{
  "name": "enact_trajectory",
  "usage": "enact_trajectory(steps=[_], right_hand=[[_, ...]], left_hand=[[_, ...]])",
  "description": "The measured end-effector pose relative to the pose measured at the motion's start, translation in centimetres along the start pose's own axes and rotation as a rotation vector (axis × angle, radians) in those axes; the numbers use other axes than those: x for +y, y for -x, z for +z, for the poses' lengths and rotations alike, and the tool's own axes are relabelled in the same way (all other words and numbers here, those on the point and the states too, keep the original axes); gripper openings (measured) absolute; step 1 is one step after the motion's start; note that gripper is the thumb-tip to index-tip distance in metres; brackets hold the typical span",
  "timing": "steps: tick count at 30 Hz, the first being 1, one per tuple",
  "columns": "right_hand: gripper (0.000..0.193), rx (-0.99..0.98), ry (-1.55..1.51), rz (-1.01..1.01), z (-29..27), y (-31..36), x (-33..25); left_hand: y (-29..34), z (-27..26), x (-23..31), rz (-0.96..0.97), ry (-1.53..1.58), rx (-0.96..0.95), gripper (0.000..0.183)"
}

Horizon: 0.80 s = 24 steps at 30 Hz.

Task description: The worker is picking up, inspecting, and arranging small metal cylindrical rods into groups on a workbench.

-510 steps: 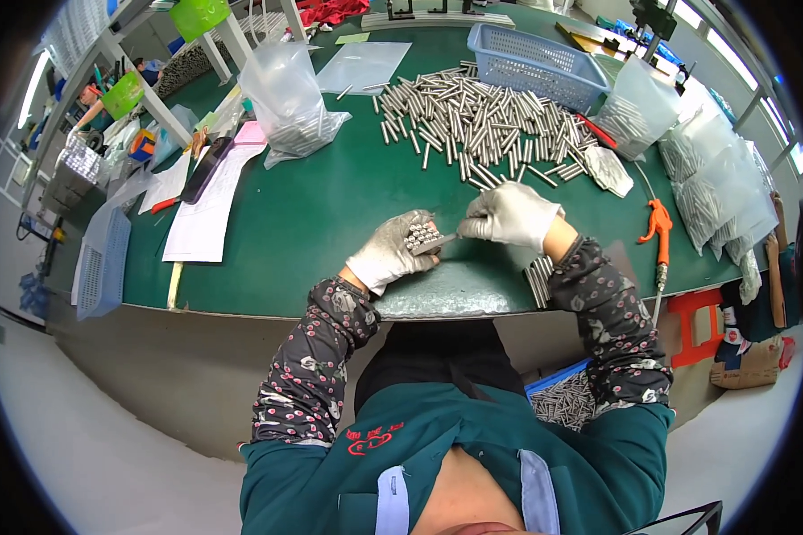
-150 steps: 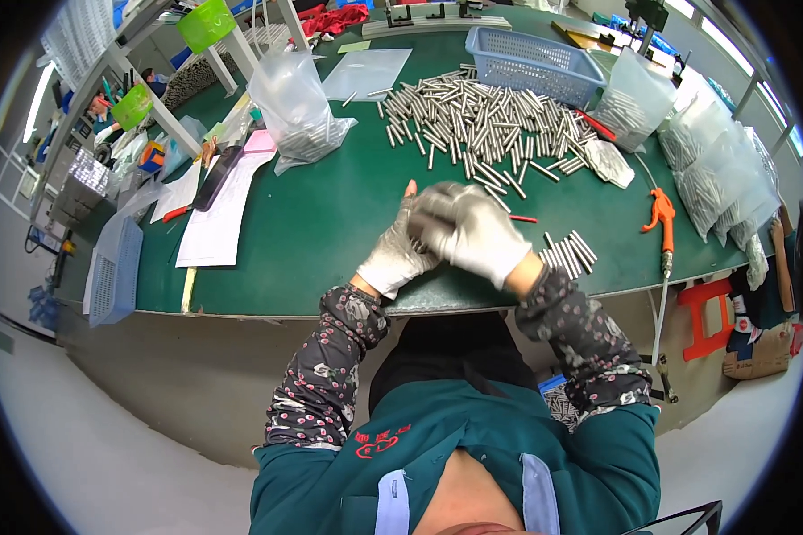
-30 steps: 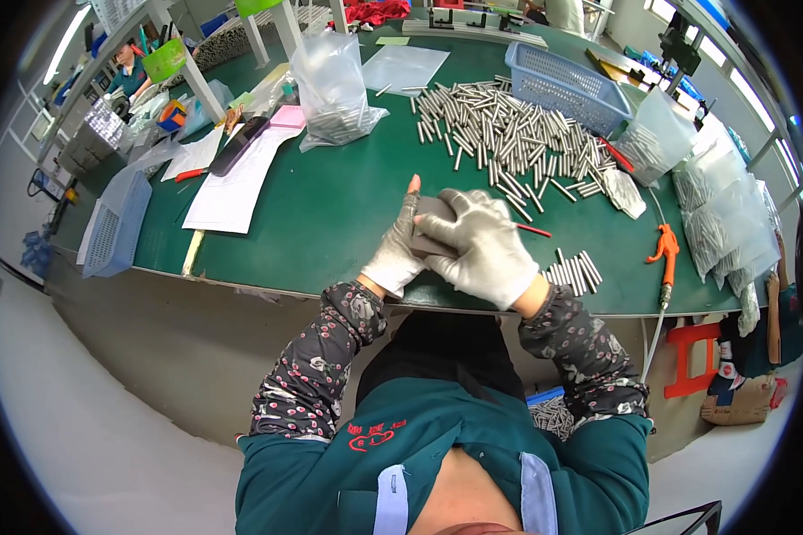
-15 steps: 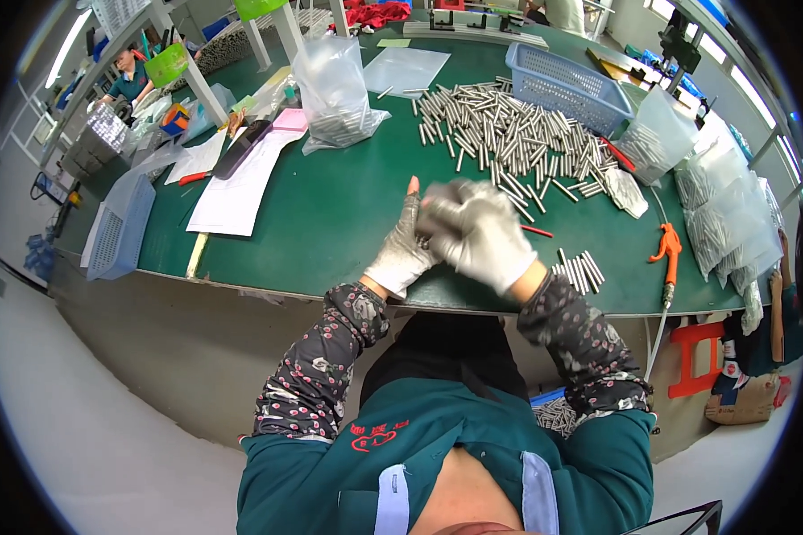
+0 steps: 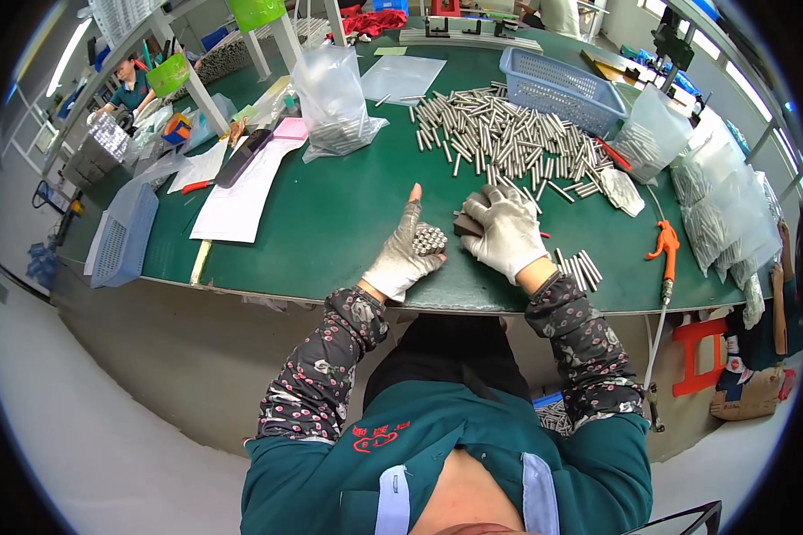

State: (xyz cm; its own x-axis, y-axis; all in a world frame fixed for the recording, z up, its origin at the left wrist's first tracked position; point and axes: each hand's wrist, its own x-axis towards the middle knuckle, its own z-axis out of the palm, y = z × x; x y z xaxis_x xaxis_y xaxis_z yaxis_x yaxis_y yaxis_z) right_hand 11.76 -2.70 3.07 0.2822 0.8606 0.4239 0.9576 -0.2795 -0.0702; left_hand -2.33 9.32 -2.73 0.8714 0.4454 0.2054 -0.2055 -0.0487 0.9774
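Near the front of the green table, my left hand (image 5: 401, 257) is wrapped round a bundle of metal pins (image 5: 429, 239), their round ends turned upward. It wears a greyish white glove with the thumb tip bare. To its right, my right hand (image 5: 507, 234), gloved the same way, grips a dark grey-brown block (image 5: 467, 225) just above the tabletop. A small gap lies between the block and the bundle. Beyond my right hand spreads a heap of loose metal pins (image 5: 509, 134). A short row of pins (image 5: 582, 267) lies to the right of my right wrist.
A blue basket (image 5: 562, 94) stands behind the heap. Clear bags of pins (image 5: 723, 209) and an orange air gun (image 5: 664, 250) are at the right. Leftward are another bag (image 5: 335, 102), paper sheets (image 5: 245, 196) and a second blue basket (image 5: 125, 232). A person (image 5: 132, 87) sits far left.
My hands have drawn apart: the right hand, blurred over the left before, now sits to the right with the block. The ends of the pin bundle have come into sight.
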Motion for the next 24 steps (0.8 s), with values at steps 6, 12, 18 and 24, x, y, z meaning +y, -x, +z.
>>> enact_trajectory(steps=[6,12,18,24], right_hand=[[0.037,0.047,-0.225,-0.101,-1.3,0.8,-1.8],[0.026,0.045,-0.475,-0.07,0.7,0.6,-2.0],[0.025,0.056,-0.513,-0.065,0.9,0.5,-2.7],[0.02,0.093,-0.552,-0.048,1.4,0.5,-2.8]], left_hand=[[0.1,-0.6,-0.4,0.009,0.01,0.007,0.11],[0.3,-0.7,-0.1,0.029,0.053,-0.058,0.11],[0.6,-0.8,0.3,-0.01,0.168,-0.045,0.11],[0.6,-0.9,0.0,0.001,0.18,-0.028,0.11]])
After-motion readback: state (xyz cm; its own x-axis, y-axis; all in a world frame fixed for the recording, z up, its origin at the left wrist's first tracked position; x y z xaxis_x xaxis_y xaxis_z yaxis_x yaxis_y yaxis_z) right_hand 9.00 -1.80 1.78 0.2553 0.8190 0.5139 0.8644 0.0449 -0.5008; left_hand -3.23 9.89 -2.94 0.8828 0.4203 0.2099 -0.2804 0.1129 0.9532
